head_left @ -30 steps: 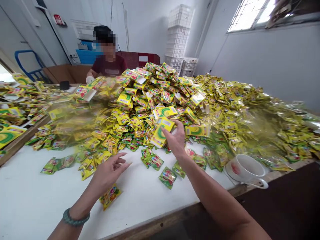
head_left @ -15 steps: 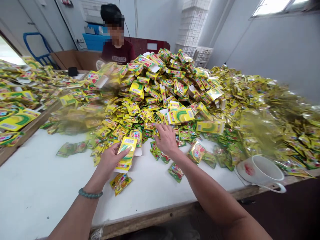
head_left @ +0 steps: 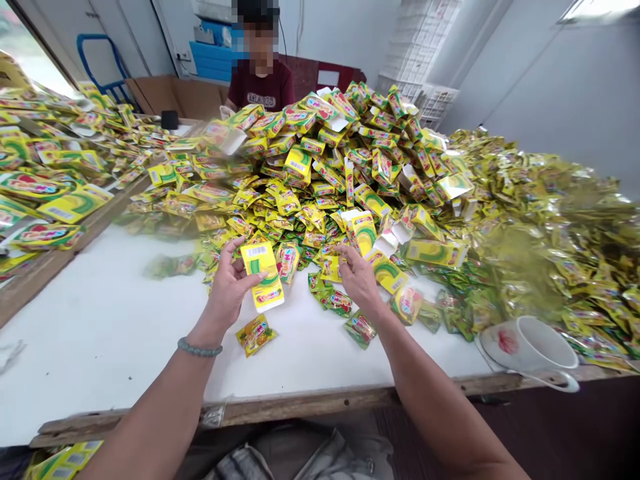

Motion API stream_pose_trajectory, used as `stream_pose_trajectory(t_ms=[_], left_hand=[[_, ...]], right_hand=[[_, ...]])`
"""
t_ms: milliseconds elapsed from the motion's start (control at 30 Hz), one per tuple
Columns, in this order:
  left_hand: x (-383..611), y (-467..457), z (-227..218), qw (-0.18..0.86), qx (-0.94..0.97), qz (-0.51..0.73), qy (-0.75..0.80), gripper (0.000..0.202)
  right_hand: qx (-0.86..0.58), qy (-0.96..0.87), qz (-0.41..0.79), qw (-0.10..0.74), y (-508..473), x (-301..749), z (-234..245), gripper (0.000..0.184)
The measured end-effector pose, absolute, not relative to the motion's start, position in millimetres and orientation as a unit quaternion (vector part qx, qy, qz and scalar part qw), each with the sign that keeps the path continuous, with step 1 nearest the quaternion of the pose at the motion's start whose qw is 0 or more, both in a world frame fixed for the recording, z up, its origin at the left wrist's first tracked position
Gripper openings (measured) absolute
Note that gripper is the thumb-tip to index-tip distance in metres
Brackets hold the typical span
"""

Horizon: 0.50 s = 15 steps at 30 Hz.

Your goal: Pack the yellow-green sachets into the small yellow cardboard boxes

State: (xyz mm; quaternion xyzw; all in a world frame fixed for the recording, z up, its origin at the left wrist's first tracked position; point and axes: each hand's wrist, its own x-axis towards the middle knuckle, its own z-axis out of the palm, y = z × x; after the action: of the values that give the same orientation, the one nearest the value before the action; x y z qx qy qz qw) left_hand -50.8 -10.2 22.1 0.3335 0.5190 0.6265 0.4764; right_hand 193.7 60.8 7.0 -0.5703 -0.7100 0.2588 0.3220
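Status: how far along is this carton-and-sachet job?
Done: nothing clearly finished; whether the cartons on the left bench are filled is unclear. In hand: left hand holds one yellow carton, right hand touches sachets at the heap's edge. Left: seemingly most of it, a high carton heap and a sachet pile cover the table.

White table [head_left: 100, 333] under heaped yellow boxes [head_left: 350, 153], scattered sachets [head_left: 255, 335], a white cup [head_left: 530, 343].

Packing workshop: heaped sachets [head_left: 525, 200], stacked crates [head_left: 420, 40]
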Motion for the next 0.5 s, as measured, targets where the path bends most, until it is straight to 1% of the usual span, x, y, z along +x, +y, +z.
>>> stream_pose_trajectory(t_ms=[67, 200, 233, 333, 367, 433, 500], left_hand=[[-51, -11, 21, 0.479, 0.351, 0.609, 0.527, 0.090], [-51, -13, 17, 0.486, 0.403, 0.552, 0.544, 0.071], [-50, -13, 16, 0.485, 0.416, 0.536, 0.552, 0.067], [-47, -16, 13, 0.465, 0.471, 0.479, 0.576, 0.057], [-46, -17, 13, 0.459, 0.488, 0.464, 0.580, 0.057], [-44, -17, 12, 0.456, 0.500, 0.455, 0.579, 0.066], [-43, -17, 12, 0.448, 0.483, 0.481, 0.579, 0.080]], right_hand=[[-0.568, -0.717, 0.282, 0.289, 57, 192, 4, 0.039], [-0.574, -0.743, 0.279, 0.201, 54, 184, -3, 0.058], [-0.571, -0.750, 0.272, 0.192, 53, 182, -5, 0.057], [-0.563, -0.766, 0.253, 0.179, 53, 176, -8, 0.040], [-0.560, -0.769, 0.251, 0.178, 53, 175, -8, 0.034], [-0.553, -0.765, 0.266, 0.195, 53, 175, -8, 0.030], [-0.542, -0.745, 0.315, 0.229, 53, 179, -6, 0.027]])
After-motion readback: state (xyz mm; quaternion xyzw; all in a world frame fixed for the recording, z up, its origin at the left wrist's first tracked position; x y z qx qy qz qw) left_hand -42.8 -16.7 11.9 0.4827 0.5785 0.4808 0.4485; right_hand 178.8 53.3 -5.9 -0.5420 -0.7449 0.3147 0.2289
